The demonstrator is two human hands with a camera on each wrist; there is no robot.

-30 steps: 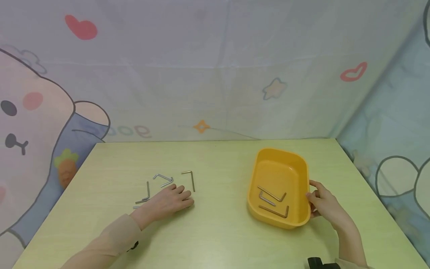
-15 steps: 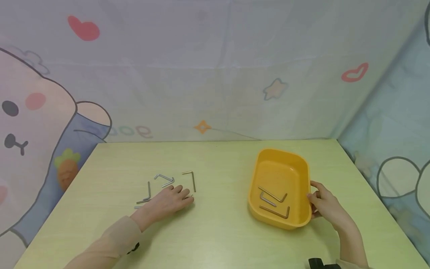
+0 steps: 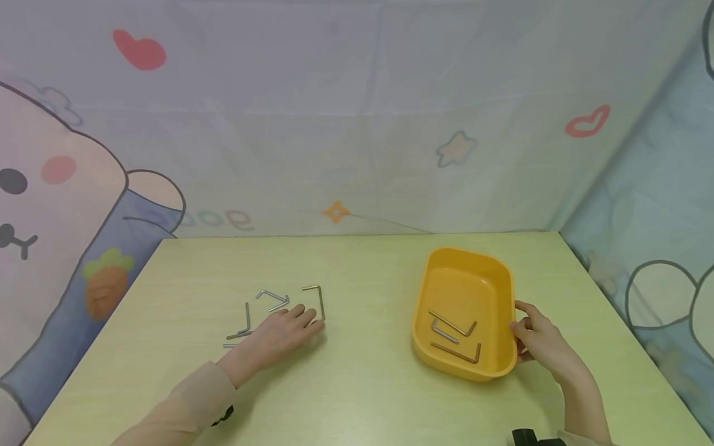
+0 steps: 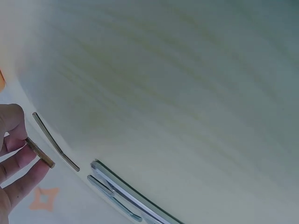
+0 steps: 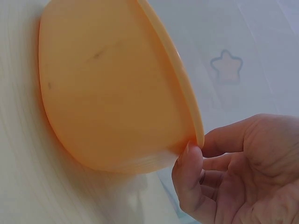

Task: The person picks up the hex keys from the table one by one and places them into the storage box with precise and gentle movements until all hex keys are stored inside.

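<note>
My left hand (image 3: 279, 337) is low over the left part of the table. In the left wrist view its thumb and fingers pinch a bronze-coloured hex key (image 4: 41, 154); the rest of that key is hidden by the hand. Just beyond the fingertips lies a brass-coloured hex key (image 3: 320, 300). Several silver and darker hex keys, among them a silver one (image 3: 273, 294) and an upright-looking one (image 3: 248, 316), lie beside the hand, partly covered by it. My right hand (image 3: 543, 341) grips the right rim of a yellow plastic bin (image 3: 419, 310), thumb inside the edge.
Inside the bin, at its near end, lie a few hex keys (image 3: 454, 352). A printed cloth (image 3: 357, 124) hangs behind the pale wooden table (image 3: 357, 396). A black device (image 3: 524, 437) shows by the right wrist.
My left fingertips have shifted slightly right and forward, nearer the brass-coloured hex key. The right hand and the bin stay where they were.
</note>
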